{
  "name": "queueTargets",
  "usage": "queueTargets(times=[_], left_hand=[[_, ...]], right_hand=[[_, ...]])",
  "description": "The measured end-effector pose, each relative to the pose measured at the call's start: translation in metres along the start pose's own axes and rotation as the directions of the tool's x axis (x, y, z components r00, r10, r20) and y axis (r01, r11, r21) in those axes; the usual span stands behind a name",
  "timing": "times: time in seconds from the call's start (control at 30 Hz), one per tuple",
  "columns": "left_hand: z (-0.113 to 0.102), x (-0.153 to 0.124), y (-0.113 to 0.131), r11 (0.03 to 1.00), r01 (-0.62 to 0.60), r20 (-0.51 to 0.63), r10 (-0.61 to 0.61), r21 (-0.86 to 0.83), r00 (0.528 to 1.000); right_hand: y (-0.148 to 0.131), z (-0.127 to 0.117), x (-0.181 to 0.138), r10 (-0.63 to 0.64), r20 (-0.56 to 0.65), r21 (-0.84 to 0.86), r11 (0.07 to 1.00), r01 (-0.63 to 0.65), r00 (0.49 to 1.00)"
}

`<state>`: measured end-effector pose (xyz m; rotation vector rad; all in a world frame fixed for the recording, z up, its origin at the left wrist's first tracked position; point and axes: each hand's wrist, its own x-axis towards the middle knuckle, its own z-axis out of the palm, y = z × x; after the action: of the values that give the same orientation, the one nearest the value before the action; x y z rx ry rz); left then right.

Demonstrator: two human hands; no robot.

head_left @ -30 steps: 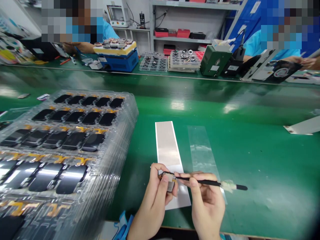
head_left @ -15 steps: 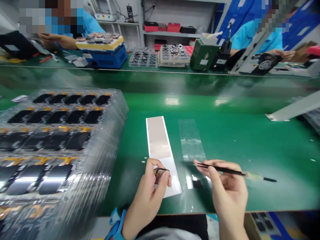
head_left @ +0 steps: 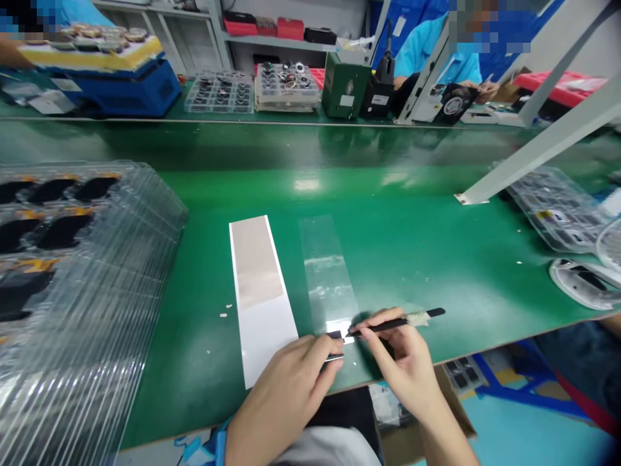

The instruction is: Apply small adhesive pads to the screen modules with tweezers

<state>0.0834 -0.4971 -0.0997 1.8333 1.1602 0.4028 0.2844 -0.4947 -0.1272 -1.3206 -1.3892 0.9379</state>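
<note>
My left hand (head_left: 291,382) is closed on a small dark, thin-edged part (head_left: 334,357), mostly hidden by the fingers. Pinched in my right hand (head_left: 402,353) is a pair of black tweezers (head_left: 391,325) with tape near its back end. The tweezer tips point left, at the near end of a clear film strip (head_left: 327,278), close to a small black piece (head_left: 334,334) there. Whether the tips grip anything I cannot tell. A long white strip with a beige upper part (head_left: 259,272) lies on the green table, its near end beside my left hand.
Stacked clear trays (head_left: 145,239) of black screens rise on the left. A slanted white post (head_left: 533,152) meets the table on the right, near another clear tray (head_left: 553,213). Across the table stand a blue box (head_left: 121,84), a green box (head_left: 345,84) and a co-worker in blue (head_left: 422,48).
My view has swung right. Both hands have come closer together, over the near end of the clear film; the tweezer tips now reach down beside the left fingers.
</note>
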Motion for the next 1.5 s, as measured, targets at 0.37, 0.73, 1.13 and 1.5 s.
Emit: queueTargets(times=[0.37, 0.73, 1.13, 1.5], left_hand=[[-0.002, 0.004, 0.003, 0.999, 0.045, -0.05, -0.045, -0.015, 0.998], [-0.004, 0.008, 0.005, 0.986, 0.002, -0.221, -0.04, -0.169, 0.974], [-0.008, 0.003, 0.0, 0.978, 0.005, -0.206, -0.05, -0.211, 0.977], [-0.001, 0.005, -0.006, 0.979, -0.056, -0.347, -0.015, -0.194, 0.938]], right_hand=[[-0.001, 0.001, 0.0, 0.077, 0.0, 0.049, 0.996, -0.077, 0.997], [-0.03, 0.018, -0.001, 0.076, -0.185, 0.378, 0.926, -0.001, 0.98], [-0.048, 0.058, -0.003, -0.132, -0.22, 0.435, 0.874, 0.218, 0.967], [-0.051, 0.066, -0.006, -0.202, -0.274, 0.344, 0.893, 0.292, 0.94]])
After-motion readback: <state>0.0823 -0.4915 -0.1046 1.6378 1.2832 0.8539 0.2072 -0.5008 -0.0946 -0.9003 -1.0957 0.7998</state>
